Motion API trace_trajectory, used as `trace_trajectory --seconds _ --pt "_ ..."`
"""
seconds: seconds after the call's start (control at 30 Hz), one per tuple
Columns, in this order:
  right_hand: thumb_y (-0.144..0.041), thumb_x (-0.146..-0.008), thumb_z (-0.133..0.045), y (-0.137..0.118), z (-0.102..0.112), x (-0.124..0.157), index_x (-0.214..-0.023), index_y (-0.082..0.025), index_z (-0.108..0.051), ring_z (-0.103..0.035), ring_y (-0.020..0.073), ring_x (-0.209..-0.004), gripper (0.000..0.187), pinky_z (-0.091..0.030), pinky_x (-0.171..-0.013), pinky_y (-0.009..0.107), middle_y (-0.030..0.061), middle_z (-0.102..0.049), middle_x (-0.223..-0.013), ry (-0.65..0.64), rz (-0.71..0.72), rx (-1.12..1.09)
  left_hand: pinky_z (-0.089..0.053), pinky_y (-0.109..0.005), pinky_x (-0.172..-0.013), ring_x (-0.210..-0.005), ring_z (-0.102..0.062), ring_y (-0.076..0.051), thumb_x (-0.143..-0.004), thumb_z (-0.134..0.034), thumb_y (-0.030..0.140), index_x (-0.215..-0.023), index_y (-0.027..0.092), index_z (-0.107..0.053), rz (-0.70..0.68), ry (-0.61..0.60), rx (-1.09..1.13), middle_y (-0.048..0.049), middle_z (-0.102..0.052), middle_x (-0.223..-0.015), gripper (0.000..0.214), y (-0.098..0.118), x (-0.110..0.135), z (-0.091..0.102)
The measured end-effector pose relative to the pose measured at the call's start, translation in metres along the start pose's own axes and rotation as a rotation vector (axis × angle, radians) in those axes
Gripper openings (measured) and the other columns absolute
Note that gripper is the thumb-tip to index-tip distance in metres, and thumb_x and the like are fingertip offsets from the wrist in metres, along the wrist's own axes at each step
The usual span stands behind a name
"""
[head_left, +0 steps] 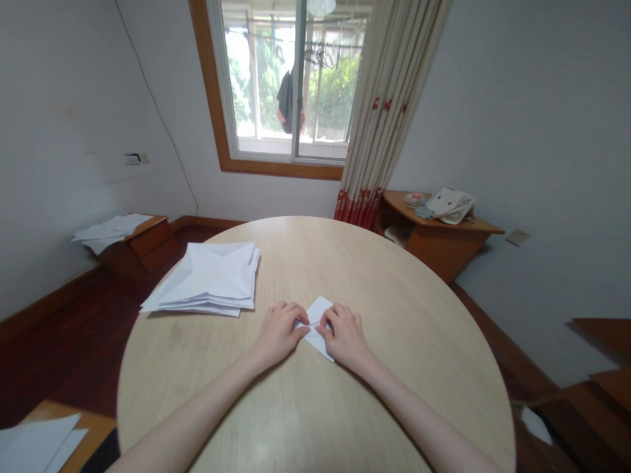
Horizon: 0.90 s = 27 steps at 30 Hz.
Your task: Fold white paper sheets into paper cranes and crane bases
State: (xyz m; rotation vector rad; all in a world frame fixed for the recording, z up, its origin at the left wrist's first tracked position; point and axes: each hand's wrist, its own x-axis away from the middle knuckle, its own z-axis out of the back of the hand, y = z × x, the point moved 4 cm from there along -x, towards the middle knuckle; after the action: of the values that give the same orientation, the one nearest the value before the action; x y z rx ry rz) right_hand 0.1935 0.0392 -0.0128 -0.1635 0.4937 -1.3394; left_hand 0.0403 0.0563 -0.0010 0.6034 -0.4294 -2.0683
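Observation:
A small folded piece of white paper [318, 310] lies on the round light-wood table [394, 341], near its middle. My left hand [280, 330] rests on the paper's left part with fingers curled and fingertips pressing it down. My right hand [345, 334] does the same on the right part, its fingers bent and pinching at the fold. The two hands nearly touch at the paper's centre line. Most of the paper is hidden under the hands; only its far corner and a near edge show.
A stack of creased white sheets [207, 279] sits on the table to the left. More paper lies on a low wooden cabinet [142, 236] at the left wall and at the bottom left corner [34, 443]. A corner shelf with a bag [446, 207] stands right of the curtain.

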Motion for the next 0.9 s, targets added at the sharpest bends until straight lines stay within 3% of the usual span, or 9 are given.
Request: trace_trajectory --seconds 0.17,0.3,0.47,0.9 --pt "-0.024 -0.084 -0.064 0.006 0.003 -0.002 -0.082 -0.021 -0.056 -0.053 0.0237 -0.098 0.009 -0.030 -0.081 0.037 0.0023 -0.060 -0.093 -0.004 -0.064 -0.021 -0.036 -0.036 -0.086 -0.102 -0.055 -0.022 -0.083 -0.068 0.017 -0.091 0.023 -0.066 -0.001 -0.054 0.044 0.0001 -0.068 -0.105 0.009 -0.007 -0.002 0.002" --pt "-0.028 -0.082 -0.066 0.010 0.005 -0.004 -0.077 -0.022 -0.059 -0.052 0.0231 -0.100 0.011 -0.028 -0.081 0.035 0.0011 -0.060 -0.092 -0.040 -0.084 -0.060 -0.035 -0.037 -0.090 -0.104 -0.053 -0.022 -0.085 -0.067 0.017 -0.096 0.024 -0.066 -0.084 -0.120 0.060 0.0002 -0.067 -0.108 0.013 -0.012 -0.003 0.003" --pt "-0.030 -0.080 -0.068 0.014 0.009 -0.007 -0.075 -0.023 -0.063 -0.051 0.0242 -0.102 0.010 -0.026 -0.081 0.036 0.0012 -0.060 -0.093 -0.122 -0.109 -0.088 -0.036 -0.036 -0.094 -0.104 -0.052 -0.021 -0.086 -0.065 0.017 -0.103 0.023 -0.064 -0.189 -0.184 0.080 -0.0014 -0.064 -0.113 0.018 -0.018 -0.003 0.005" --pt "-0.025 -0.076 -0.069 0.030 0.016 -0.010 -0.080 -0.024 -0.062 -0.049 0.0271 -0.107 0.008 -0.026 -0.086 0.039 0.0036 -0.059 -0.100 -0.219 -0.141 -0.106 -0.036 -0.036 -0.097 -0.108 -0.054 -0.022 -0.084 -0.065 0.014 -0.108 0.022 -0.065 -0.249 -0.264 0.158 -0.0033 -0.065 -0.118 0.026 -0.024 -0.005 0.011"
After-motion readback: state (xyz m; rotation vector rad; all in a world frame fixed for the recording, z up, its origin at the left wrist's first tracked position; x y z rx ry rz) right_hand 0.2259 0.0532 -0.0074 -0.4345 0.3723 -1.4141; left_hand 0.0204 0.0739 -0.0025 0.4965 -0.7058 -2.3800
